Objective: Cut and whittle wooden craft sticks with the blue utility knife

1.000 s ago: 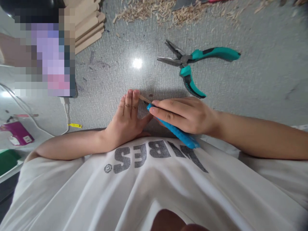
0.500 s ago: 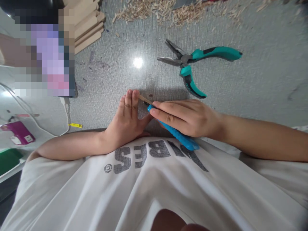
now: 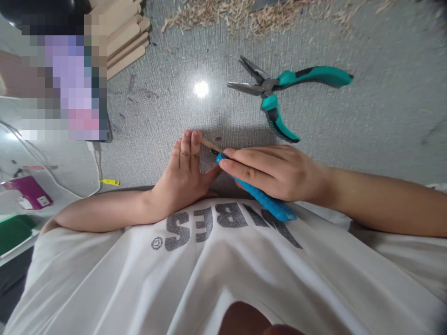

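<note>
head view took in a grey, textured tabletop [image 3: 384, 107], its near edge hidden by a loose white cloth shirt [image 3: 157, 284]. upside-down dark letters [image 3: 240, 215] on the shirt read "ibes" after a creased first one, with a circled c mark [image 3: 157, 243] at the end. pale wood shavings [image 3: 223, 14] lay along the far side, left of which sat a stack of tan round-ended wooden sticks [image 3: 127, 35]. teal-and-black long-nosed metal pliers [image 3: 269, 86] lay with jaws spread, the lettering on one handle too small to read; grey surface ran out to their right. the right hand [image 3: 284, 172], just beside that handle, was curled firmly round a slim blue-handled tool [image 3: 270, 202] with a dark tip. the left hand [image 3: 185, 174] lay with fingers straight and together; whether it pinched anything could not be told. a thin tan wooden stick [image 3: 211, 143] showed between the two hands, along the tool's tip. far left of them, a small yellow tag [image 3: 110, 182] had unreadable marks.
</note>
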The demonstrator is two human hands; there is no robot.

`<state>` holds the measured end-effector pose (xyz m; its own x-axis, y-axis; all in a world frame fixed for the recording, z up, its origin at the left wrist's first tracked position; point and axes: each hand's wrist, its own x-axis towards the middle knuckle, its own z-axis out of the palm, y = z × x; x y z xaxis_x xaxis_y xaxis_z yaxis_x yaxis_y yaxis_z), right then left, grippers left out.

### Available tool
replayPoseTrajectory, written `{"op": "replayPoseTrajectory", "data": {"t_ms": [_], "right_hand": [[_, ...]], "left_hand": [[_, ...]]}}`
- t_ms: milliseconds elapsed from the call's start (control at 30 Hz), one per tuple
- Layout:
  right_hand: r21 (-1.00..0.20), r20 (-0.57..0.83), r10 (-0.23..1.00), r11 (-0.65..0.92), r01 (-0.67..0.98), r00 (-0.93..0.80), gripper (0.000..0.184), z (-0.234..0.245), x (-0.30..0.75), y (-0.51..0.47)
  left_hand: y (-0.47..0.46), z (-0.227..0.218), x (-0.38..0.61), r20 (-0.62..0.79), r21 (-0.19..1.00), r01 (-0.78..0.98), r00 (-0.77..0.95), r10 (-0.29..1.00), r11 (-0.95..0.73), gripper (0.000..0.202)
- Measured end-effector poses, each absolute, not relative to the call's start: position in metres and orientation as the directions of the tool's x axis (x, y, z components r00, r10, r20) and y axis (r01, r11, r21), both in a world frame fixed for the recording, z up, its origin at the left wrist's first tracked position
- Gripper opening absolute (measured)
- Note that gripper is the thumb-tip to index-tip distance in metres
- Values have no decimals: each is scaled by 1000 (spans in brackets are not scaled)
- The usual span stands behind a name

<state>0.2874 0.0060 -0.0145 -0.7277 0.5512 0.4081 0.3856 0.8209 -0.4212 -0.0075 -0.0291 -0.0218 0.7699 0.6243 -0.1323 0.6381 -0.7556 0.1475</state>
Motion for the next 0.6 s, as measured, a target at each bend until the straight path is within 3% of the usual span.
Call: {"op": "replayPoseTrajectory", "data": {"t_ms": [167,367,500,600], "right_hand": [[-436,339,555,808,396,-760,34,-13,290,6],[-454,350,555,805,381,-754,32,-14,292,5],[-537,279,593,748,389,-755,35,-14,293,4],[-511,286,580,765,391,-763,34,-11,293,5]], "left_hand": [[-31,-24,-8,-80,72,648,761,643,-758,101],[-29,-23,-4,62,18,632,773,631,-775,96],[-27,-23,-3,76,7,627,777,625,-779,93],[-28,-24,-6,46,44,632,772,633,-774,95]]}}
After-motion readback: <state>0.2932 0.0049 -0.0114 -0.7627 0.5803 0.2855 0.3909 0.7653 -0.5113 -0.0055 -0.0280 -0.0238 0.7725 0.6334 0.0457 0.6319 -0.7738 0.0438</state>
